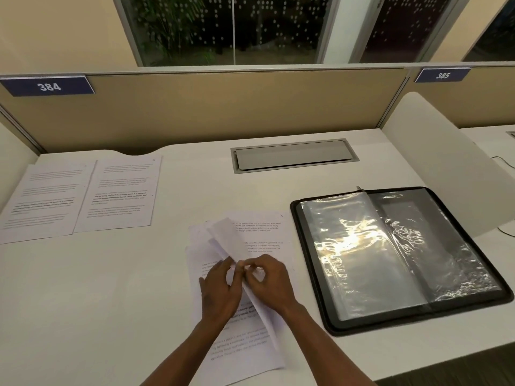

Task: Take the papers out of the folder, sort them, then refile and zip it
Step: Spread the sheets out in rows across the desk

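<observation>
Risk: both hands, left (220,288) & right (269,282), pinch lifted sheets (231,240) w/ fingertips; thin pages may stick together, so one gets sorted wrong.

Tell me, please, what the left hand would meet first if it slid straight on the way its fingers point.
Probably the lifted white sheets that the left hand already pinches, then the right hand close beside it; depth there is hard to judge.

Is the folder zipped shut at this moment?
No, the black folder lies open flat on the desk, its clear plastic sleeves exposed.
</observation>
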{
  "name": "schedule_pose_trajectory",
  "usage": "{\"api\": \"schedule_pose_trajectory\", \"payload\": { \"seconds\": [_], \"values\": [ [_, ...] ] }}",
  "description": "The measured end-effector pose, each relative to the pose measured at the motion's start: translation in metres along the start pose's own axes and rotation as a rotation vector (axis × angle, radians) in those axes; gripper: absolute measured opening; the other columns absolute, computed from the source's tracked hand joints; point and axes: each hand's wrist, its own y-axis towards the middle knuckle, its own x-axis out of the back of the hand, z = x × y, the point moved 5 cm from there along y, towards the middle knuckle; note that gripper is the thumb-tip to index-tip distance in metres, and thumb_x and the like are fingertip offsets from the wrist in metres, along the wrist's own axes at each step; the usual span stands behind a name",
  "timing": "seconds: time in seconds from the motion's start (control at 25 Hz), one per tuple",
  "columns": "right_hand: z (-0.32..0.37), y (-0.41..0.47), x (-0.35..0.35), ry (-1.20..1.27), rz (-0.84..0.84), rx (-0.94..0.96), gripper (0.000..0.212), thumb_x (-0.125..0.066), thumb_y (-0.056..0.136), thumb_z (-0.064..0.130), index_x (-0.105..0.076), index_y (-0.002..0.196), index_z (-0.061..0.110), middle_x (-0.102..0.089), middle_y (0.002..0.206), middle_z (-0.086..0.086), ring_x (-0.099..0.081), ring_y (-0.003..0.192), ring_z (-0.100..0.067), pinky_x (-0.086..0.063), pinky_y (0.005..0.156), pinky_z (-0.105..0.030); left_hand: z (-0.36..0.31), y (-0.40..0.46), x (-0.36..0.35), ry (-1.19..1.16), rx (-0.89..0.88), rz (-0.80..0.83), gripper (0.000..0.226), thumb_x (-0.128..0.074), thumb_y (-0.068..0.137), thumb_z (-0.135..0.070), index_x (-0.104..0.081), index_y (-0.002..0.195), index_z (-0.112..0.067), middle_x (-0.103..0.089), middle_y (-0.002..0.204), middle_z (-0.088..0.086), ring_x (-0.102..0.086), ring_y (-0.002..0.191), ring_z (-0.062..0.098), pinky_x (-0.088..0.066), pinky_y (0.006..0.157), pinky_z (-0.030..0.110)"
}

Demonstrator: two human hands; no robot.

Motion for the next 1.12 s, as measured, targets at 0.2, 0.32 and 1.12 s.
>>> {"api": "schedule_pose_trajectory", "payload": {
  "seconds": [0.2, 0.32, 1.12],
  "values": [
    [-0.016, -0.001, 0.015, 0.09, -0.148, -0.147, 0.021, -0.066, 0.094, 0.016, -0.072, 0.114, 0.018, -0.073, 0.109, 0.004, -0.068, 0.097, -0.005, -0.06, 0.083, -0.035, -0.006, 0.001, 0.0, 0.029, 0.04, -0.039, 0.029, -0.056, 0.091, -0.057, -0.055, 0.117, -0.046, -0.064, 0.112, -0.024, -0.065, 0.111, 0.014, -0.035, 0.11, 0.062],
    [-0.036, 0.01, 0.048, -0.24, -0.33, -0.351, 0.044, -0.071, 0.089, 0.021, -0.061, 0.131, 0.011, -0.063, 0.126, -0.009, -0.059, 0.116, -0.023, -0.053, 0.098, -0.04, -0.012, -0.003, 0.001, 0.037, 0.055, -0.035, 0.029, -0.06, 0.096, -0.036, -0.056, 0.125, -0.036, -0.067, 0.116, -0.015, -0.063, 0.116, 0.02, -0.02, 0.116, 0.062],
    [-0.002, 0.028, 0.121, -0.079, -0.626, -0.224, 0.008, -0.07, 0.092, 0.014, -0.075, 0.094, 0.009, -0.069, 0.078, 0.001, -0.067, 0.07, -0.021, -0.044, 0.061, -0.019, -0.021, -0.008, -0.014, 0.138, -0.132, -0.002, 0.053, -0.04, 0.094, -0.063, -0.051, 0.138, -0.036, -0.06, 0.131, -0.019, -0.054, 0.123, 0.005, -0.001, 0.124, 0.05]
  ]
}}
